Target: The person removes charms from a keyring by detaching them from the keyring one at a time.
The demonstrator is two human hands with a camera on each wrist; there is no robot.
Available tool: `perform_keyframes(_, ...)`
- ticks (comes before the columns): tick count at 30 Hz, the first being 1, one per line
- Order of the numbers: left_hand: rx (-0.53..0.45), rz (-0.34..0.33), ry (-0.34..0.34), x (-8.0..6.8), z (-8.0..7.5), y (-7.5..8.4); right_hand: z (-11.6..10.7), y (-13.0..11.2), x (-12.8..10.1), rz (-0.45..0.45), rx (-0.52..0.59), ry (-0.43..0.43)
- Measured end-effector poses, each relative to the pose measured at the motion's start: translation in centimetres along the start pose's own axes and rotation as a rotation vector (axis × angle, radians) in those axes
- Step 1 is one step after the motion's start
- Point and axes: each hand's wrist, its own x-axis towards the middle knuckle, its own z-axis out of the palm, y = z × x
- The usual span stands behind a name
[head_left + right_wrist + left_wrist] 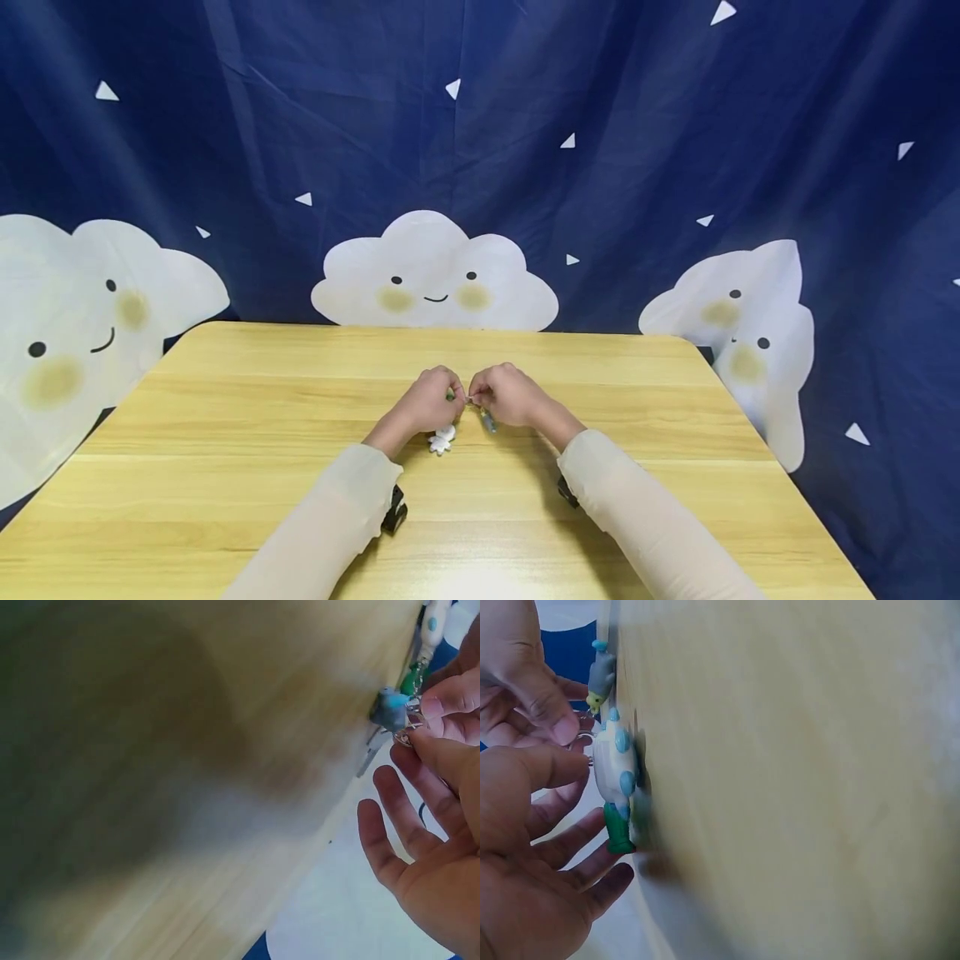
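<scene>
My left hand (431,402) and right hand (513,396) meet over the middle of the table, fingertips nearly touching. Each pinches small metal ringwork (405,737) between thumb and forefinger; how the pieces link is too small to tell. From it hang small charms: a white one with blue bumps (616,765), a green one (618,831) and a grey one with a yellow head (600,679). The white charm (442,439) hangs below the left hand and the grey one (489,421) below the right. In the right wrist view, a short chain (420,675) runs towards the white charm.
The wooden table (300,492) spreads around both hands. Behind its far edge hangs a dark blue curtain (510,183) printed with white clouds and triangles. A black device (393,511) is worn under the left wrist, another (567,492) under the right.
</scene>
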Motion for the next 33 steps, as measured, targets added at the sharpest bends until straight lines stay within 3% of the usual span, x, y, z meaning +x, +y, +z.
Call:
perform_keyframes(7,-0.034,0.073,0.059,0.3,-0.2,-0.4,-0.9,0.0,0.1,-0.033,0.045,0.040)
perform_keyframes(28,-0.099,0.139,0.110,0.3,-2.5,0.3,-4.4,-0.9,0.2,-0.012,0.204,0.136)
perform_keyframes(33,-0.116,0.152,0.138,0.1,-2.9,0.6,-4.8,-1.2,0.1,-0.025,0.191,0.170)
